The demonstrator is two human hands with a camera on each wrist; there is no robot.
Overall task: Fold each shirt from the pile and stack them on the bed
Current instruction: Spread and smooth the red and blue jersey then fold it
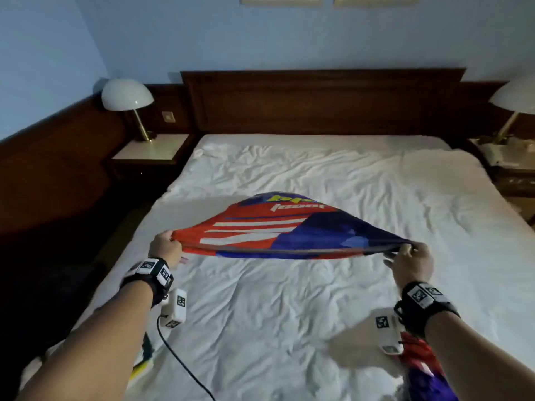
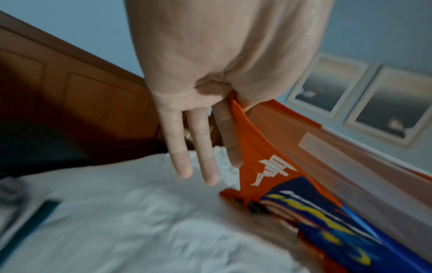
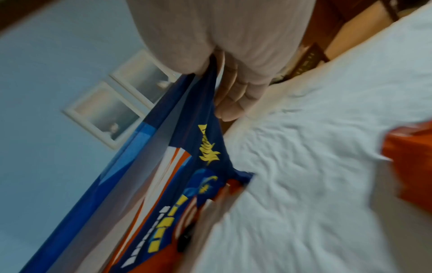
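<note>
1. Head view shows no folded stack anywhere on the bed (image 1: 289,299), so the folding looks to be at an early stage; the shirt in hand is only being spread out, not yet creased or laid down.
2. More garments, probably the pile, lie at the near edge: a red and blue one (image 1: 425,369) under the right forearm and a bit of yellow and dark cloth (image 1: 144,357) by the left forearm (both mostly hidden).
3. The red and blue shirt (image 1: 278,230) hangs in the air above the white sheet, stretched taut between the two hands and billowing away toward the headboard (image 1: 318,99).
4. The left hand (image 1: 165,246) pinches the red corner; in the left wrist view its other fingers (image 2: 180,140) stretch out straight.
5. The right hand (image 1: 411,263) pinches the blue corner, fingers curled against the cloth.
</note>
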